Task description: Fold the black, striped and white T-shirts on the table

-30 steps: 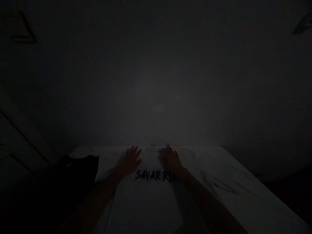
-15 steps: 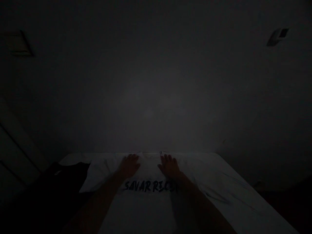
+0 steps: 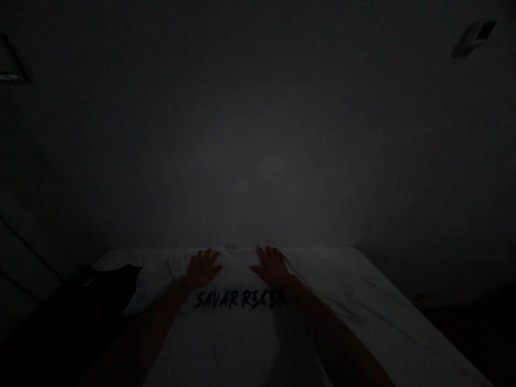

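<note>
L hand [image 3: 203, 267] open flat, fingers spread, R hand [image 3: 273, 266] same, neither gripping, both on white short-sleeve T-shirt w/ dark print [image 3: 237, 338] either side of collar, black cloth [image 3: 92, 301] left of L hand, white-covered surface [image 3: 395, 306] under shirt

Two hands, one left [image 3: 203, 267] and one right [image 3: 272, 266], make one pair, their fingers [image 3: 212, 255] resting on one white T-shirt [image 3: 237, 333]. One line of dark lettering [image 3: 239, 299] runs just below the fingers. One black garment [image 3: 97, 301] lies left of them, on one white-covered surface [image 3: 387, 295]. One pale wall fitting [image 3: 473, 38] shows well above and right.
</note>
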